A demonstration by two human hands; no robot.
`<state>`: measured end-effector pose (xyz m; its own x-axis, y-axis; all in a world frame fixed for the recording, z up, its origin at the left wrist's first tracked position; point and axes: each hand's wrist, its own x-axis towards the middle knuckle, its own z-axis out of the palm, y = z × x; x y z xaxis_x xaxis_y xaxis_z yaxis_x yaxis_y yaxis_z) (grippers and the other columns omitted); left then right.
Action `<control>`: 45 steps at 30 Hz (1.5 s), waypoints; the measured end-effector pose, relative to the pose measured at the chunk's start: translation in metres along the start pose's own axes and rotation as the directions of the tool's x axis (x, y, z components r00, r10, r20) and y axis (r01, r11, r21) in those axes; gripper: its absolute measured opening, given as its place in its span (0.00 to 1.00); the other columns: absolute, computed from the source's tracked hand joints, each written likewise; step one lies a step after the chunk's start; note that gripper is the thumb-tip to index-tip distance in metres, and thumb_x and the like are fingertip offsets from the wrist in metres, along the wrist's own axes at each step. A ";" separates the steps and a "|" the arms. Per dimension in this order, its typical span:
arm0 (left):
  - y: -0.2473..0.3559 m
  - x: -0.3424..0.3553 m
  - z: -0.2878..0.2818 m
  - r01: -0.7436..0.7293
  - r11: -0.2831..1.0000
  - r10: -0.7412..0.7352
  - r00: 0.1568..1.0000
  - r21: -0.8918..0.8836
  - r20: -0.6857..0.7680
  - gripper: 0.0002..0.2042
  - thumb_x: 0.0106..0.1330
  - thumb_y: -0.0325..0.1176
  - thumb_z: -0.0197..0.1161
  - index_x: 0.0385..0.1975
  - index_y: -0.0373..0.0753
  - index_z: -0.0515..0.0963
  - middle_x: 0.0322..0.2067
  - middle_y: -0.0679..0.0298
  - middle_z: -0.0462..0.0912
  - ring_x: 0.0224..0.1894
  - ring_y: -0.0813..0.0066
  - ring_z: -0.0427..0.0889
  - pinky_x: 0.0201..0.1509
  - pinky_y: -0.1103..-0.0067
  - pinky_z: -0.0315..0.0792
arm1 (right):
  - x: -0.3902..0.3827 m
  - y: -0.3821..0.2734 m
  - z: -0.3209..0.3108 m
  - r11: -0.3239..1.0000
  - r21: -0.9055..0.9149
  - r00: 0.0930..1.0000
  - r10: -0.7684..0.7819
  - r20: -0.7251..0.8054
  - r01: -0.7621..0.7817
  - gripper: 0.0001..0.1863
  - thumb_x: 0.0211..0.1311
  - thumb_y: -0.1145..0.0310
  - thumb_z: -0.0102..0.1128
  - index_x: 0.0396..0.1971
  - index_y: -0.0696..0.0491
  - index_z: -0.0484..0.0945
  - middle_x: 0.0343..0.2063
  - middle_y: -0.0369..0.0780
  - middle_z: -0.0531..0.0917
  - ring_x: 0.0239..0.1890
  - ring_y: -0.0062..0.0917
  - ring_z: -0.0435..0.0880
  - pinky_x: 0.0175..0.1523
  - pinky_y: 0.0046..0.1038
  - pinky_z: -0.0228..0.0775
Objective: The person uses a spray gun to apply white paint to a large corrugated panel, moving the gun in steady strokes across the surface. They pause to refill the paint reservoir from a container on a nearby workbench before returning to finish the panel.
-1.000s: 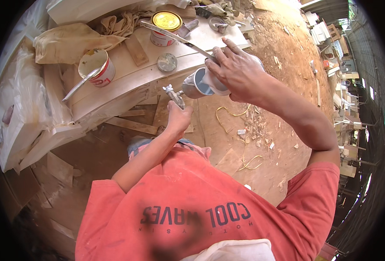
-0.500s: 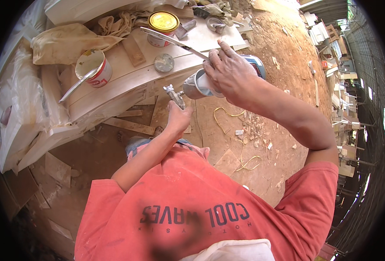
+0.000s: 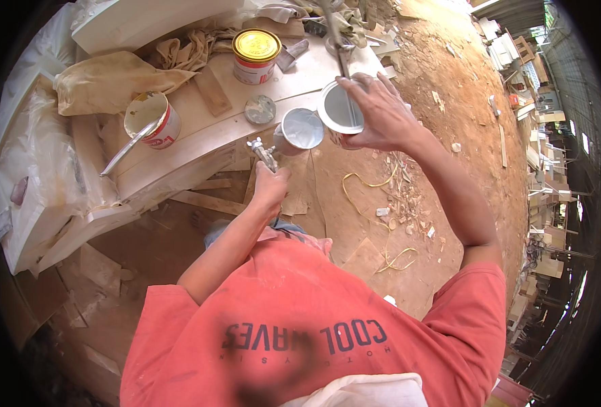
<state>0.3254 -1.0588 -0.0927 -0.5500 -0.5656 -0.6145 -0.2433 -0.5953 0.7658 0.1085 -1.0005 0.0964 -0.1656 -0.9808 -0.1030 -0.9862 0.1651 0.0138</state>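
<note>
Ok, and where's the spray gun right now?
In the head view, just above and left of centre, the spray gun is in the left hand, with the grey cup at its right and the round disc beyond it.

Left hand [image 3: 270, 186]: closed, forearm [image 3: 224, 255] angled forward | Right hand [image 3: 384, 117]: curled, elbow [image 3: 480, 239] bent outward

A person's left hand [image 3: 271, 186] grips a spray gun [image 3: 265, 156]; the right hand [image 3: 383, 117] holds a white-rimmed can [image 3: 337, 102].
The gun's grey cup [image 3: 292, 146] sits between the hands, beside the can. Left of the left hand stands an open red-and-white can [image 3: 167, 130]; ahead of it, a yellow-lidded can [image 3: 255, 60].
</note>
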 end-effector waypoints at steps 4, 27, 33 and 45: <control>0.009 -0.004 -0.011 -0.038 0.999 0.037 0.999 0.006 0.007 0.16 0.60 0.27 0.59 0.45 0.38 0.63 0.30 0.64 0.67 0.24 0.78 0.67 0.23 0.76 0.65 | 0.034 0.038 0.048 0.966 0.216 0.940 0.200 -0.276 -0.142 0.57 0.38 0.41 0.74 0.67 0.57 0.63 0.56 0.59 0.73 0.58 0.52 0.75 0.67 0.46 0.62; -0.006 -0.057 -0.078 -0.039 0.979 0.036 0.999 -0.202 -0.014 0.23 0.57 0.24 0.61 0.55 0.39 0.66 0.41 0.67 0.71 0.40 0.78 0.72 0.40 0.78 0.70 | 0.120 -0.070 0.196 0.962 0.234 0.891 -0.021 -0.454 0.143 0.34 0.57 0.51 0.68 0.63 0.44 0.70 0.61 0.53 0.68 0.66 0.47 0.64 0.67 0.54 0.54; -0.008 -0.063 -0.095 -0.049 0.998 0.048 0.998 -0.028 -0.034 0.20 0.58 0.25 0.60 0.52 0.38 0.67 0.40 0.68 0.70 0.41 0.78 0.71 0.44 0.78 0.69 | 0.112 -0.091 0.208 0.742 0.666 0.878 0.268 -0.397 0.075 0.29 0.60 0.59 0.68 0.61 0.45 0.73 0.54 0.49 0.74 0.58 0.44 0.72 0.65 0.41 0.63; -0.035 -0.087 -0.060 0.132 0.968 -0.222 0.848 0.215 0.481 0.21 0.77 0.41 0.53 0.63 0.38 0.64 0.54 0.63 0.72 0.55 0.72 0.74 0.53 0.72 0.73 | -0.098 -0.209 0.116 0.829 0.536 0.573 0.521 -0.632 -0.162 0.26 0.47 0.52 0.74 0.49 0.38 0.82 0.52 0.42 0.74 0.56 0.38 0.72 0.63 0.45 0.60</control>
<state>0.4299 -1.0234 -0.0776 -0.7968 -0.0727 -0.5998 -0.4794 -0.5281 0.7009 0.3311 -0.9272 -0.0119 -0.6108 -0.5421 0.5771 -0.7886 0.3511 -0.5048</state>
